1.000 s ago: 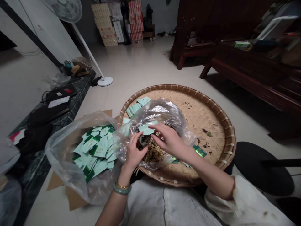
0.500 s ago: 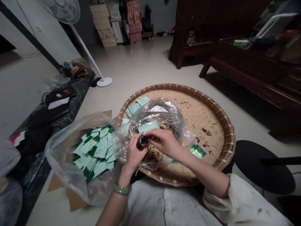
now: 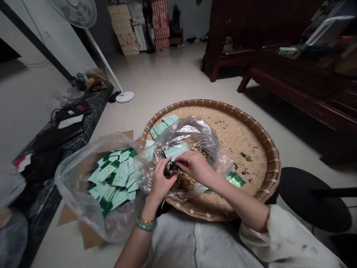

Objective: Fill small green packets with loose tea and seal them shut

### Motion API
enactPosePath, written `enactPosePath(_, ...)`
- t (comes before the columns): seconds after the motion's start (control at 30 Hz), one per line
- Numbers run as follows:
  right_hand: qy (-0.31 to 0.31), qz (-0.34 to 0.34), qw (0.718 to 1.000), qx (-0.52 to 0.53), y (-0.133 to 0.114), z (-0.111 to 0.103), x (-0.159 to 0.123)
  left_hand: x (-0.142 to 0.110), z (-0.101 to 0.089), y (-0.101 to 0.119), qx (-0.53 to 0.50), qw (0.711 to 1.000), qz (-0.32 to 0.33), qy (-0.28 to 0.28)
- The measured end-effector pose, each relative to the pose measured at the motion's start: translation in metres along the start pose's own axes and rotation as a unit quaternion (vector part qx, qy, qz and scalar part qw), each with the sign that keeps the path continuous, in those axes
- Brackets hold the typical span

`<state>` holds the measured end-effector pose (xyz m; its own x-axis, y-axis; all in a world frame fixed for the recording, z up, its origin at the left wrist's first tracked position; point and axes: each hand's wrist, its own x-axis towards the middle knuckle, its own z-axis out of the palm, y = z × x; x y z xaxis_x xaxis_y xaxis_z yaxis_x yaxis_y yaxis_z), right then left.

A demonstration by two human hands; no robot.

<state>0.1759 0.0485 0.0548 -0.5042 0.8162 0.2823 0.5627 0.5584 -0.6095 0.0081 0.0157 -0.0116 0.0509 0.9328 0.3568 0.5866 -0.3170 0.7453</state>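
Observation:
A round woven tray rests on my lap. On it lies a clear plastic bag holding dry loose tea. My left hand and my right hand meet inside the bag's mouth, both pinched on a pale green sachet held over the tea. The sachet's lower end is hidden by my fingers. A green bangle sits on my left wrist.
A second clear bag full of green sachets lies left on cardboard. More sachets are stacked at the tray's far left, a few near its right. A standing fan, dark wooden furniture and a black stool surround me.
My right hand drew in toward my left hand and closed its fingers on the sachet. The left hand and the bags stayed nearly still.

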Motion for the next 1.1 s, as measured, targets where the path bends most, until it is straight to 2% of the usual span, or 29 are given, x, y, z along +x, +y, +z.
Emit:
enactPosePath(0.17,0.040,-0.055,0.998,-0.001,-0.008,-0.005,-0.005,0.000,0.000,-0.003,-0.001,1.000,0.000,0.009)
enactPosePath(0.33,0.045,-0.078,0.995,-0.053,-0.009,-0.002,-0.011,0.000,0.000,-0.002,-0.012,1.000,0.003,-0.003)
enactPosePath(0.57,0.111,-0.065,0.991,-0.029,-0.003,0.005,-0.011,0.001,0.002,0.000,0.000,1.000,0.014,0.005)
enactPosePath(0.7,0.073,-0.065,0.994,-0.055,-0.005,0.000,-0.011,0.000,0.001,0.000,0.000,1.000,0.013,-0.002)
enactPosePath(0.87,-0.028,-0.098,0.993,-0.055,0.002,-0.011,-0.012,0.001,-0.002,0.000,-0.020,0.999,0.019,-0.036)
enactPosePath(0.93,-0.035,-0.096,0.994,-0.049,0.006,-0.013,-0.012,0.001,-0.002,0.000,-0.036,0.998,0.012,-0.043)
enactPosePath(1.1,0.111,-0.020,0.994,0.014,0.013,-0.009,-0.012,-0.003,0.003,0.004,-0.081,0.995,-0.025,-0.056)
